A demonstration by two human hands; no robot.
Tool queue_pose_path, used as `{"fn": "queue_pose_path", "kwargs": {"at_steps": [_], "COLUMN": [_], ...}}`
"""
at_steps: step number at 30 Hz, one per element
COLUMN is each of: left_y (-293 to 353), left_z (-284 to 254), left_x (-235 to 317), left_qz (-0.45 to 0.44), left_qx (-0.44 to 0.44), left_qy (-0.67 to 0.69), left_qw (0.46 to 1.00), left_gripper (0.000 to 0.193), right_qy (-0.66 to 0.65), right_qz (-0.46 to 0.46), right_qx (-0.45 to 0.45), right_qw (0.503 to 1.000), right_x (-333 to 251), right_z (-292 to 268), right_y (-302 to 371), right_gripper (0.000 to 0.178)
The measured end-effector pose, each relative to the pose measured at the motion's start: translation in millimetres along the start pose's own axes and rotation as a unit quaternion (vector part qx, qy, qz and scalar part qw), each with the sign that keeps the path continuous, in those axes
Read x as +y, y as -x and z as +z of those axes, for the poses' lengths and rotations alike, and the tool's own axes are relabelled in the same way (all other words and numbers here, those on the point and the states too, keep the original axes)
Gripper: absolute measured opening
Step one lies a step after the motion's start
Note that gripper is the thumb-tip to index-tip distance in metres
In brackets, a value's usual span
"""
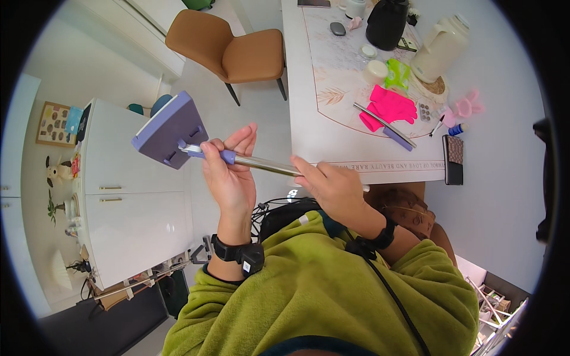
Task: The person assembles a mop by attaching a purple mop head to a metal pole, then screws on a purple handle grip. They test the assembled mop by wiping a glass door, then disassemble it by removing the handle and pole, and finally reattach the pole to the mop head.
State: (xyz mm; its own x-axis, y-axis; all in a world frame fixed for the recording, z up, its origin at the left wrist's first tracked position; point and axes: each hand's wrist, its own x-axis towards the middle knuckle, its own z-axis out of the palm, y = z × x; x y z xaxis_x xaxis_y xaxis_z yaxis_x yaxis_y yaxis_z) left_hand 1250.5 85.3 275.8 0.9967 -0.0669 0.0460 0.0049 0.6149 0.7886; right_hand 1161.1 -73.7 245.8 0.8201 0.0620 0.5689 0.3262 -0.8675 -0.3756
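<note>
We find left hand [230, 178] and right hand [333, 188] holding the slanting pole [270, 167], mop head [171, 132] up-left, nearer the left.

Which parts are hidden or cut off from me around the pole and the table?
All in the head view:
Pole: part covered by the right hand.
Purple head: far face turned away, hidden by its own back.
Pink gloves: partly under the metal tube.
Dark flat item: cut off by the top edge.
</note>
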Motion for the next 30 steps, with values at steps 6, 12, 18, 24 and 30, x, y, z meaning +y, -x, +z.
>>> {"fn": "queue_pose_path", "kwargs": {"at_steps": [6, 12, 18, 24, 30], "left_y": [3, -2, 4, -18, -21], "left_z": [-5, -15, -22, -59, -77], "left_x": [3, 7, 0, 27, 36], "left_qz": [-0.028, 0.021, -0.003, 0.085, 0.083], "left_qx": [-0.109, 0.036, -0.005, 0.061, 0.105], "left_qy": [0.133, 0.072, 0.091, 0.131, 0.219], "left_qw": [0.985, 0.997, 0.996, 0.986, 0.967], "left_gripper": [0.032, 0.031, 0.030, 0.028, 0.027], "right_qy": [-0.599, -0.277, -0.559, 0.209, 0.295], "right_qz": [0.358, 0.102, 0.297, 0.330, 0.360], "right_qx": [-0.371, -0.195, -0.377, -0.026, -0.173], "right_qw": [0.613, 0.935, 0.676, 0.920, 0.868], "right_x": [-3, 0, 58, 240, 318], "right_z": [1, 4, 33, 39, 57], "right_y": [-6, 1, 32, 76, 116], "right_gripper": [0.035, 0.033, 0.041, 0.023, 0.030]}}
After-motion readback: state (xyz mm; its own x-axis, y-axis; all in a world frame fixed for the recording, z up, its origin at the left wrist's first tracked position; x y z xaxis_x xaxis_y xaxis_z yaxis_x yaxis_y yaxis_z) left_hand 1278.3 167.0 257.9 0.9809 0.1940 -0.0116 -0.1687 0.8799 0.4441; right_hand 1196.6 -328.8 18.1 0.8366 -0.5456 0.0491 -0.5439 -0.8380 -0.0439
